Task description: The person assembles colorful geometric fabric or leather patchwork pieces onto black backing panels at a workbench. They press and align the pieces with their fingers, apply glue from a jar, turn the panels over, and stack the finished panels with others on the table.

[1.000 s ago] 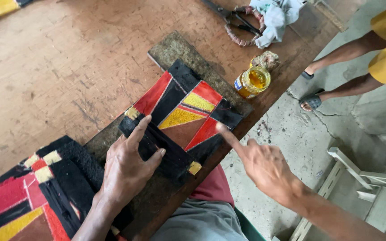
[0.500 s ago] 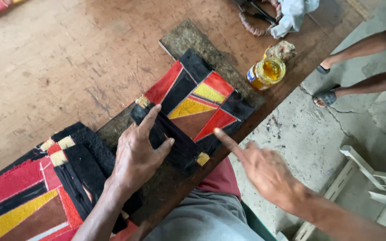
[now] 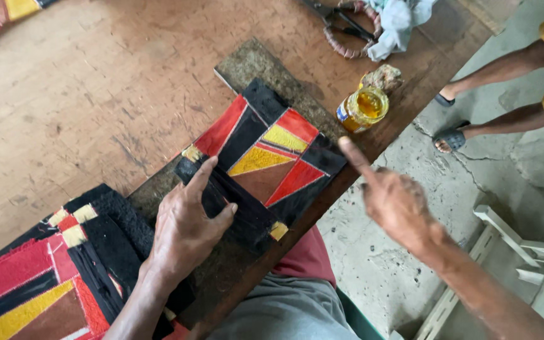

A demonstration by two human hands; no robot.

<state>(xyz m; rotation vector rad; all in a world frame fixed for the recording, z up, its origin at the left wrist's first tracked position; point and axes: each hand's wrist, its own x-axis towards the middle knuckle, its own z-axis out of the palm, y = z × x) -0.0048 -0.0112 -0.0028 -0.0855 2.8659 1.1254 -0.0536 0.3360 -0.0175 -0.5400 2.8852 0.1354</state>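
A patchwork leather piece (image 3: 266,157) in red, yellow, brown and black lies on a dark board (image 3: 253,66) near the wooden table's edge. My left hand (image 3: 187,226) lies flat on its black near part, pressing it down with the fingers spread. My right hand (image 3: 391,198) hovers off the table's edge, holding nothing, its index finger stretched out beside the piece's right corner. A small open jar (image 3: 363,108) of yellow liquid stands on the table just beyond that finger.
A similar patchwork piece (image 3: 26,283) lies at the lower left. Dark scissors, a braided ring and a pale cloth (image 3: 398,22) sit at the table's far edge. Another person's legs (image 3: 505,94) in sandals stand on the concrete floor. White wooden slats (image 3: 524,252) lie at the right.
My right hand has risen from near the piece's lower corner up to its right corner. The left hand stays pressed on the black part. The camera has shifted.
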